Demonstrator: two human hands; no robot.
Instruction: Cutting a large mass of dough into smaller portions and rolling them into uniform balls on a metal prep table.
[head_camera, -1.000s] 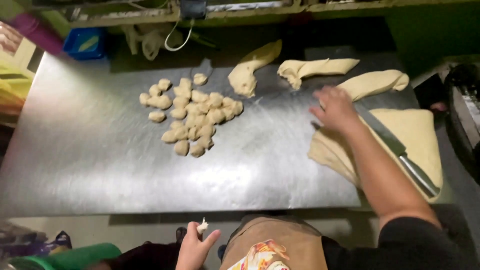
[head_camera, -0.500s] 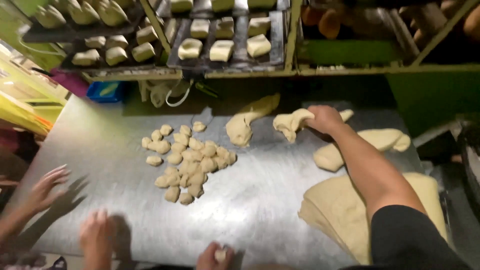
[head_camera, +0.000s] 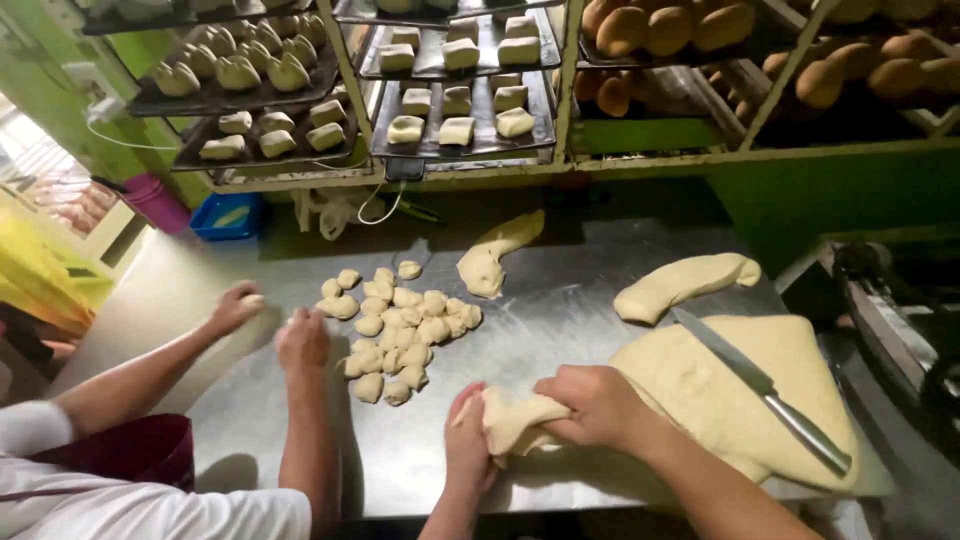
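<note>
The right hand (head_camera: 598, 405) has come back from the far dough and is now gripping a dough strip (head_camera: 515, 420) at the near counter (head_camera: 560, 300) edge; the left hand (head_camera: 467, 437) is closing on its other end. Dividing appears underway; next calls for pinching off a piece beside the pile (head_camera: 400, 330).

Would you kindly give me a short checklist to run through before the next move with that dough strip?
1. Both hands on the dough strip: ok; left hand and right hand grip it.
2. Knife apart from the hands: ok; it lies on the dough sheet, to the right.
3. Co-worker's hands apart from the strip: ok; they are beside the pile of dough pieces.
4. Bare table ahead of the strip: ok.
5. Table floured: cannot tell.
</note>
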